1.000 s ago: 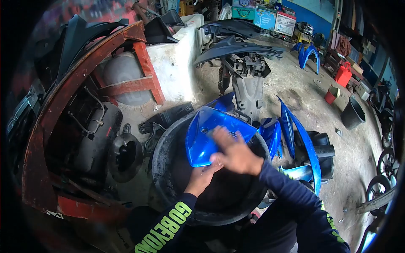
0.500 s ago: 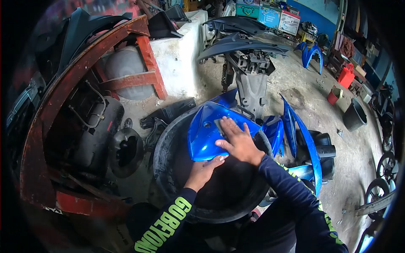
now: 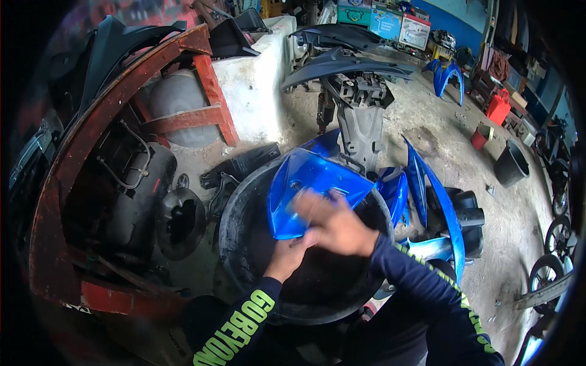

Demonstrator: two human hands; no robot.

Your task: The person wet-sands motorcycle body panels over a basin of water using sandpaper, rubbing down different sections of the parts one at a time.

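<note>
A glossy blue motorcycle fairing panel is tilted over a black tub, wet-looking and with a small round hole in it. My left hand grips its lower edge, fingers hidden underneath. My right hand lies over the panel's face, smeared by motion, its thumb close to my left hand. Half a second ago a thin greyish piece, like sandpaper, showed under the right fingers; now the hand covers it.
More blue panels stand right of the tub, by black parts. A motorcycle frame is just beyond. To the left are a red wooden frame and a dark metal tank. A black bucket stands at the right.
My right hand has slid down and left across the panel, from its upper middle toward the lower edge. The left hand keeps its grip; the panel has tipped slightly.
</note>
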